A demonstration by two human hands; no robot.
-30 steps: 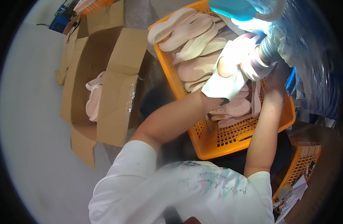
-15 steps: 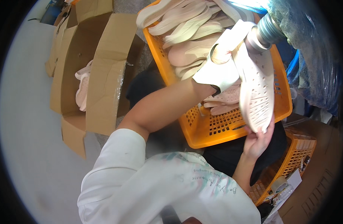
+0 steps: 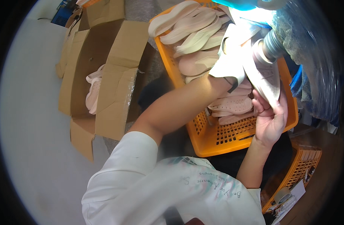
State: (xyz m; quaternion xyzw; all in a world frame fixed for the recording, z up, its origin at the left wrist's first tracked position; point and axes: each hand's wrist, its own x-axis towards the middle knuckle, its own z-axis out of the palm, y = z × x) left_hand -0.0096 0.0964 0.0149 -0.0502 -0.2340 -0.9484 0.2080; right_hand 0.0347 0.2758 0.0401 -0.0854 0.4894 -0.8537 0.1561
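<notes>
A pale pink shoe sole (image 3: 262, 75) is held up over an orange plastic crate (image 3: 232, 138). My left hand (image 3: 232, 62), in a white glove, grips the sole's upper part. My right hand (image 3: 270, 119), bare, holds its lower end from below. A grey ribbed hose nozzle (image 3: 271, 45) meets the sole near its top. The crate is filled with several cream and pink soles (image 3: 196, 33).
An open cardboard box (image 3: 100, 67) at my left holds a few pink soles (image 3: 93, 93). A second orange crate (image 3: 295, 176) stands at the lower right with paper and a tape roll (image 3: 282, 195) beside it. A blue-green machine part (image 3: 247, 4) sits at the top.
The pink sole was lifted out of the crate and swung upright. My right hand slid down to its lower end; my left hand stayed near the nozzle.
</notes>
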